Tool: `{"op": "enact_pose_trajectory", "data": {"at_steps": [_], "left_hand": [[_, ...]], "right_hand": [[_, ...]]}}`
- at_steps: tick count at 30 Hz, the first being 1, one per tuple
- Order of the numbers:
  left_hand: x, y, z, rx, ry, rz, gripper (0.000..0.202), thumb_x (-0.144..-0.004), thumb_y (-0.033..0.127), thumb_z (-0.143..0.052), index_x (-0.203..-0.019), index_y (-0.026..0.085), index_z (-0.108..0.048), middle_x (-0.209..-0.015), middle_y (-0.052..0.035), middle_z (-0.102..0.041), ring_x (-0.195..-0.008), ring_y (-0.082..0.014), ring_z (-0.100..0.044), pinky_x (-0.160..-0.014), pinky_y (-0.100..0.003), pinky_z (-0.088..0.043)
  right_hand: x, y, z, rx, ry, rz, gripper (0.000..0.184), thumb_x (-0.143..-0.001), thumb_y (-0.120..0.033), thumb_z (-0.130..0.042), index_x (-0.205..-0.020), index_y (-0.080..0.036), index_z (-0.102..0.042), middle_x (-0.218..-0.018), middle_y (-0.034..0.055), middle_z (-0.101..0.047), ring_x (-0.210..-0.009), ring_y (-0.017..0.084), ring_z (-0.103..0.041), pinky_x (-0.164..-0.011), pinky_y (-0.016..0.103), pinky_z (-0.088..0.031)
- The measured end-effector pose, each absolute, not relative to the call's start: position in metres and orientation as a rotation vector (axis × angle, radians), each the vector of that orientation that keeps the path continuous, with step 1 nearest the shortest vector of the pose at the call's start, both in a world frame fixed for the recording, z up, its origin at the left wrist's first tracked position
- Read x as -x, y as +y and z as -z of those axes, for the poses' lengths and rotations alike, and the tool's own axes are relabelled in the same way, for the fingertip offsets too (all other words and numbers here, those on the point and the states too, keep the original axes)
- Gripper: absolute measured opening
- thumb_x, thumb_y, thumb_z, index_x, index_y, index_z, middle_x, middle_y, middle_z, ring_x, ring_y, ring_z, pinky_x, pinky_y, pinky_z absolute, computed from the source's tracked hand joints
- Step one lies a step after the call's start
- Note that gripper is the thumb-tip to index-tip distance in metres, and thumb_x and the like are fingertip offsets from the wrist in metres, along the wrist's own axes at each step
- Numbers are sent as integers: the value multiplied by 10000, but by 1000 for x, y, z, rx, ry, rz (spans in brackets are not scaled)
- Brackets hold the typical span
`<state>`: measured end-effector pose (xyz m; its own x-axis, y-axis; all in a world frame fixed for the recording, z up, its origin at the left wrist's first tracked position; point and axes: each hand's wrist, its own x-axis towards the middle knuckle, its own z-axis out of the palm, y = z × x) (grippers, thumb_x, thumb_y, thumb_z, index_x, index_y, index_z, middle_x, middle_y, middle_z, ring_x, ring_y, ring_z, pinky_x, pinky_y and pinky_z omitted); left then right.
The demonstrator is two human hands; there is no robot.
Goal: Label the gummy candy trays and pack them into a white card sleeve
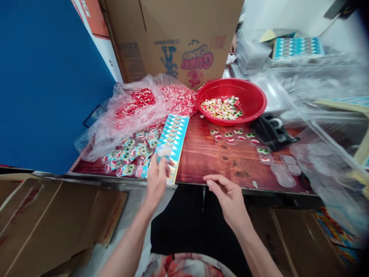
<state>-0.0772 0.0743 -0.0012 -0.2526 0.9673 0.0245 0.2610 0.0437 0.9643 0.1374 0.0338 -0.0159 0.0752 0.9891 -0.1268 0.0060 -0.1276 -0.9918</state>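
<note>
Our left hand grasps a blurred pack, which slack pinching could drop; our right hand's grip we cannot tell.

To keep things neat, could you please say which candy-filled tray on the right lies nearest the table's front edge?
The rightmost filled tray, beside empty trays; the others lie farther back.

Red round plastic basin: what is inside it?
The red round plastic basin holds a heap of small white eyeball-like pieces, many with green and dark centres, plus some pinkish-red bits. The heap covers its lowest pieces and the floor beneath.
</note>
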Motion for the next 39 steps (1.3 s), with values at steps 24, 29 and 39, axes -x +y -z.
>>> {"op": "enact_pose_trajectory", "data": {"at_steps": [24, 29, 39], "left_hand": [[88, 93, 11, -781, 1463, -1199, 534, -575, 447, -890, -973, 143, -702, -864, -54, -747, -762, -183, -681, -733, -319, -548], [55, 63, 6, -810, 1372, -1285, 410, -624, 334, -883, -961, 164, -723, -906, -37, -757, -812, -146, -686, -770, -274, -551], [43, 54, 0, -980, 1376, -1196, 259, -735, 326, -796, -951, 186, -771, -859, -21, -752, -747, -146, -660, -710, -260, -529]], "right_hand": [[-70, 69, 40, 1653, -1789, -827, 378, -914, -228, -560, -1283, -205, -641, -1144, 123, -593, -944, 253, -642, -795, 381, -538], [-84, 59, 38, 1315, -1616, -785, 351, -927, -149, -500, -1228, -218, -668, -1195, 113, -625, -1069, 224, -650, -899, 359, -551], [-105, 74, 4, 1109, -1698, -790, 244, -946, -165, -524, -1039, -199, -746, -1021, 88, -739, -945, 197, -704, -868, 325, -548]]}}
